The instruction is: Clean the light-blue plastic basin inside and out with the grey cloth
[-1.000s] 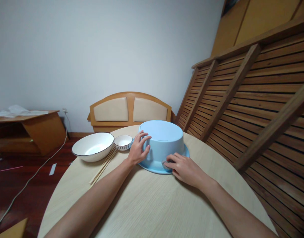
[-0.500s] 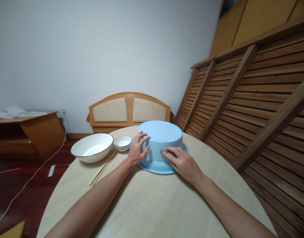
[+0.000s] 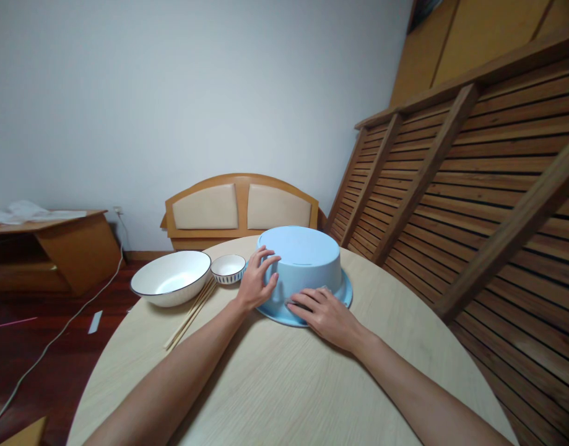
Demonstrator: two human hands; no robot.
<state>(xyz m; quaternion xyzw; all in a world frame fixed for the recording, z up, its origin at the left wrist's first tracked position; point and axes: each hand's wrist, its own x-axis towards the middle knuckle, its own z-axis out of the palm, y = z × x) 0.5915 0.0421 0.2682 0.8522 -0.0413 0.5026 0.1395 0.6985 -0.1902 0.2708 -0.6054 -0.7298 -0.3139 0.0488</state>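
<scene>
A light blue plastic basin (image 3: 307, 260) stands upside down on the round pale wooden table (image 3: 284, 384). My left hand (image 3: 256, 285) grips the basin's left side, fingers curled over the edge of its base and thumb on the wall. My right hand (image 3: 324, 313) presses a small grey pad (image 3: 294, 303) against the basin's lower front wall, just above the rim. Only a corner of the pad shows under my fingers.
Left of the basin sit a small patterned bowl (image 3: 228, 268), a large white bowl (image 3: 170, 286) and a pair of chopsticks (image 3: 191, 313). Behind the table is a padded wooden backrest (image 3: 240, 207). A slatted wooden frame (image 3: 474, 186) leans at the right. A low cabinet (image 3: 56, 248) and a floor cable (image 3: 56, 337) lie left.
My right hand slid the grey pad leftward along the basin's front, up onto the wall and back down to the rim. My left hand kept its hold.
</scene>
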